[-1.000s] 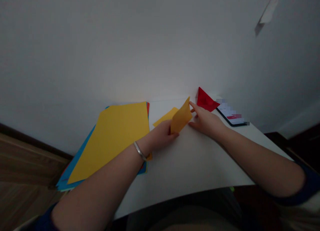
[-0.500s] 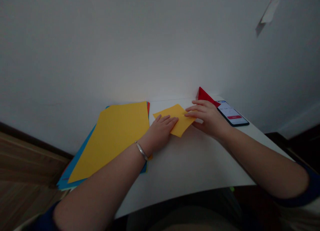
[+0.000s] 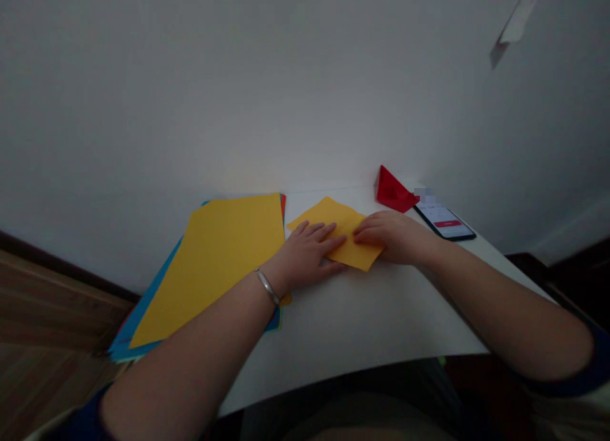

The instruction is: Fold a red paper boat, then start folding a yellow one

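A small piece of yellow paper lies at a slant on the white table, its far corner pointing toward the wall. My left hand rests flat on its left part with the fingers spread. At the right edge, my right hand has its fingers bent together over the paper and grips it; the thumb is hidden. Just beyond the right hand stands a folded red paper boat. A silver bracelet circles the left wrist.
Left of the hands lies a stack of large coloured sheets, yellow on top, with blue and red edges showing beneath. A phone with a lit screen is at the right. Behind the table rises a pale wall.
The yellow paper has turned, its right part coming nearer to me. My right hand has moved down and closed on its edge, uncovering more of the red boat. My left hand stays flat.
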Motion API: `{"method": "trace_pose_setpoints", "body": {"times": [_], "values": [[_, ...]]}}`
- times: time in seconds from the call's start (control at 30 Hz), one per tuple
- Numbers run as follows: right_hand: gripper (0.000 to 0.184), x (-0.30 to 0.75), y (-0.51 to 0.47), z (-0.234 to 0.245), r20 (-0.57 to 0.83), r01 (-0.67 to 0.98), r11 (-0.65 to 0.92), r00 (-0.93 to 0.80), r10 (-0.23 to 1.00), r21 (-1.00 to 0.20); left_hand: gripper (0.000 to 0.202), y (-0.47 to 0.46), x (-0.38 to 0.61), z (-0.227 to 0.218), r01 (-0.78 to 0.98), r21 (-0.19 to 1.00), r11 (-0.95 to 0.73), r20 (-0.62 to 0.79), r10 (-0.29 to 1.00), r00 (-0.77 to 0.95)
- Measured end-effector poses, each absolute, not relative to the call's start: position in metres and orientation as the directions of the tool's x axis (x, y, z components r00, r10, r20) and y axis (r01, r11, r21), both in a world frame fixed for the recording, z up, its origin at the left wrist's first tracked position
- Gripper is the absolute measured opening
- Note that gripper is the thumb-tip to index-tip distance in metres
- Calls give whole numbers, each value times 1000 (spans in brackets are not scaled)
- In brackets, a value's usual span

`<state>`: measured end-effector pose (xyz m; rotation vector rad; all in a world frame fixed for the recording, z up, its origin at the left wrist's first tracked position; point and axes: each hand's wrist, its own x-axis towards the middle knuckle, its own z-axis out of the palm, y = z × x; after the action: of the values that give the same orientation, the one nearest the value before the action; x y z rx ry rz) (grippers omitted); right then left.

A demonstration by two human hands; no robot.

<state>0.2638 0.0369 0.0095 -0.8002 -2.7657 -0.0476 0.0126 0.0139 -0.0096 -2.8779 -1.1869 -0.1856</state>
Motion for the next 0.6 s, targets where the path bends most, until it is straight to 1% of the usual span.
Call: {"method": "trace_pose_setpoints", "body": {"times": [0.07,0.13,0.2,0.27,0.33,0.43,0.5,0.6], "values": [[43,262,34,9,245,511,853,-819,519,-102,64,14,13,-10,697,-9,-717,133,690,712],[47,260,31,9,212,498,853,-827,521,-153,64,13,13,-9,689,-34,-724,152,677,720],[42,259,30,9,173,501,845,-830,531,-188,61,13,14,-8,681,-43,-731,178,665,725],[30,260,31,8,150,517,828,-820,552,-217,53,14,14,-6,680,-34,-733,209,660,722],[23,262,33,8,142,539,806,-802,580,-244,43,15,13,-4,686,-15,-728,242,663,709],[22,265,36,7,152,567,778,-773,616,-270,32,17,12,-3,691,43,-721,281,673,685],[22,266,37,7,156,572,769,-764,626,-287,29,18,12,-5,684,93,-723,296,676,675],[20,266,35,9,155,574,765,-761,630,-293,31,20,11,-8,673,149,-725,296,682,669]]}}
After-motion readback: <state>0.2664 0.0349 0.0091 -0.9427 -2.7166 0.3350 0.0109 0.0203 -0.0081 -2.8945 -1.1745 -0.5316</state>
